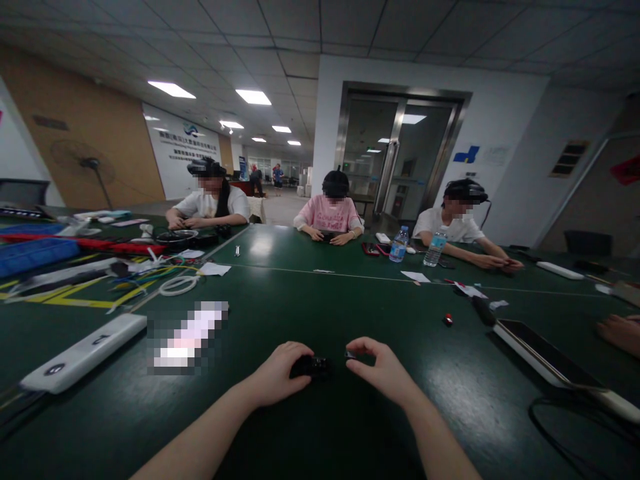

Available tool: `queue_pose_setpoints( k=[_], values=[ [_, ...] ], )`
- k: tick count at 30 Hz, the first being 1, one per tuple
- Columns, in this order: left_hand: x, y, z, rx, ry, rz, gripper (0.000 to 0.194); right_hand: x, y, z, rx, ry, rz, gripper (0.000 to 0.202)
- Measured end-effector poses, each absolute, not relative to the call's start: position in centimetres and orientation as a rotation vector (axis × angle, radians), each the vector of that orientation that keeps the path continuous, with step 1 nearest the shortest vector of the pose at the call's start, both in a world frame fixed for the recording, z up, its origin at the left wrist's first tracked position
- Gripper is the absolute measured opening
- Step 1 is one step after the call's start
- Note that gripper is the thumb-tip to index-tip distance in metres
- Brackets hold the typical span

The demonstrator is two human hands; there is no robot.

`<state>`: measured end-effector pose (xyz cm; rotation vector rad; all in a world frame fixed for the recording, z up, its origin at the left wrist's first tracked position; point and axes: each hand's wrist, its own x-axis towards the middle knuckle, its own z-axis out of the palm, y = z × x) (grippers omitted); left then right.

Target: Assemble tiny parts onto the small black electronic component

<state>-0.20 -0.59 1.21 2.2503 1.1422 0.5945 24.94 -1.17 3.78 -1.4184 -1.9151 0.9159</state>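
My left hand (285, 375) is closed around a small black device (316, 366) low over the green table, its thumb and fingers gripping the left side. What kind of device it is, I cannot make out. Just to the right, my right hand (376, 367) pinches a tiny dark piece (349, 355) between thumb and fingertips. A short gap separates that piece from the black device. Part of the device is hidden by my left fingers.
On the left are a white power strip (85, 353), a blurred-out bright phone-like slab (193, 337) and tangled cables (179, 285). A small red-and-black object (448, 320) and a large tablet-like device (550, 353) lie right. Water bottles (400, 245) stand farther back. Several people sit around the table.
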Motion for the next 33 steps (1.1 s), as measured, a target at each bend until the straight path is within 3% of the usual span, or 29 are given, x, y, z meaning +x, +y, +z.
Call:
queue_pose_setpoints(
  k=[33],
  values=[
    [-0.2, -0.2, 0.7, 2.283, 1.152, 0.595, 0.039, 19.6, -2.0, 1.9, -1.497, -2.070, 0.821, 0.021]
  ],
)
